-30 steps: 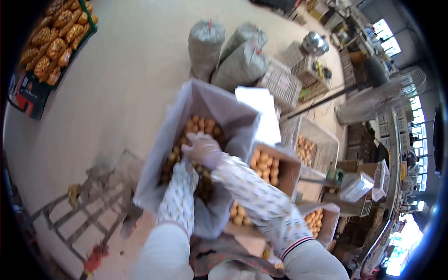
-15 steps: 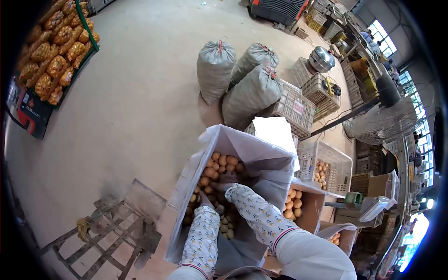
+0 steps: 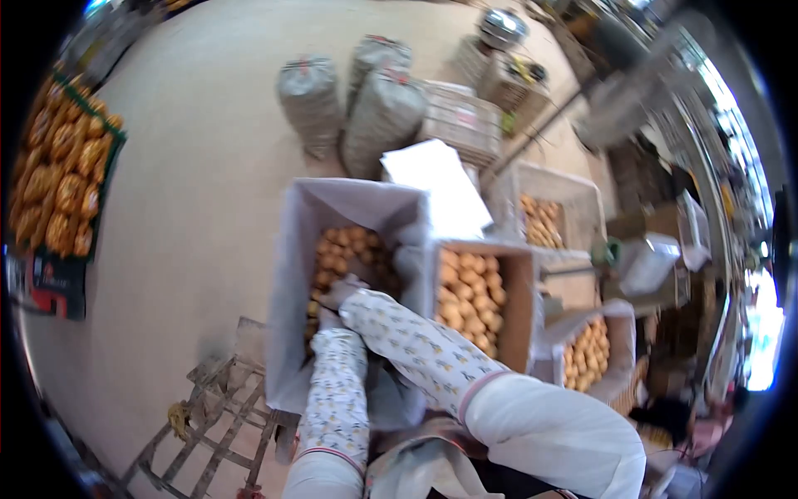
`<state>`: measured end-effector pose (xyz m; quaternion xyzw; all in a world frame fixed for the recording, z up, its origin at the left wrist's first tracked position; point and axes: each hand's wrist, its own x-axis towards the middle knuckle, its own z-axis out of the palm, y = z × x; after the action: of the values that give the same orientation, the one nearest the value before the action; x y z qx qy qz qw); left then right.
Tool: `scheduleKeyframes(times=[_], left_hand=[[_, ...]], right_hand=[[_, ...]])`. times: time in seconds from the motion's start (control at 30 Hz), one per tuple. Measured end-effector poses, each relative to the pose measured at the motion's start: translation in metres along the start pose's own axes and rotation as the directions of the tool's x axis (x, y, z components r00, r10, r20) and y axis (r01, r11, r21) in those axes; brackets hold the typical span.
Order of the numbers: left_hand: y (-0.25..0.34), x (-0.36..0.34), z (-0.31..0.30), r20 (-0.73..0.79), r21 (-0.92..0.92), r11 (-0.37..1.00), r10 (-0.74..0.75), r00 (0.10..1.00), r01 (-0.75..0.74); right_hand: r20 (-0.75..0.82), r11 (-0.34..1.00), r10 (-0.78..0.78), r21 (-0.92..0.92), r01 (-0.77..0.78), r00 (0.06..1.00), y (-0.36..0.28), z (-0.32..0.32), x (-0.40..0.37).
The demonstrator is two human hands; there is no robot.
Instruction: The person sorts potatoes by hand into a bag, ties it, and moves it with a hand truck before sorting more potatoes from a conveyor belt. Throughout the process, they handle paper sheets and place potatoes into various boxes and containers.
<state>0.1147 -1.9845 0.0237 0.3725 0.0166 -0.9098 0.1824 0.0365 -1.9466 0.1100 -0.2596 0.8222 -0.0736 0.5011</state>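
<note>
Both hands reach down to brown produce in the lined box, openness and hold too blurred to tell.

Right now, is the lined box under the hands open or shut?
Open: the lined box shows brown produce inside; left hand and right hand reach in.

Single head-worn view, wide and round-edged, facing forward and down, close above the lined box

We have round produce before us in a box, a carton to its right, sacks beyond it, a frame to its left.
</note>
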Motion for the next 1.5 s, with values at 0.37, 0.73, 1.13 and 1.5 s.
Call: scheduleKeyframes(times=[0.37,0.73,1.13,1.5], left_hand=[[-0.203,-0.281,0.129,0.562,0.514,0.775,0.021,0.827,-0.369],[-0.590,-0.341,0.039,0.066,0.784,0.541,-0.561,0.825,0.306],[-0.608,-0.416,0.009,0.011,0.914,0.352,-0.518,0.856,0.202],[-0.574,-0.364,-0.033,0.093,0.920,0.341,-0.667,0.739,0.192]], right_hand=[[-0.975,0.627,-0.155,0.028,0.778,0.159,0.134,-0.030,-0.356],[-0.814,0.601,0.537,0.553,0.577,0.221,0.512,0.099,-0.486],[-0.600,0.002,0.616,0.649,0.760,0.511,0.535,0.162,-0.531],[-0.645,0.093,0.505,0.701,0.707,0.573,0.506,0.155,-0.518]])
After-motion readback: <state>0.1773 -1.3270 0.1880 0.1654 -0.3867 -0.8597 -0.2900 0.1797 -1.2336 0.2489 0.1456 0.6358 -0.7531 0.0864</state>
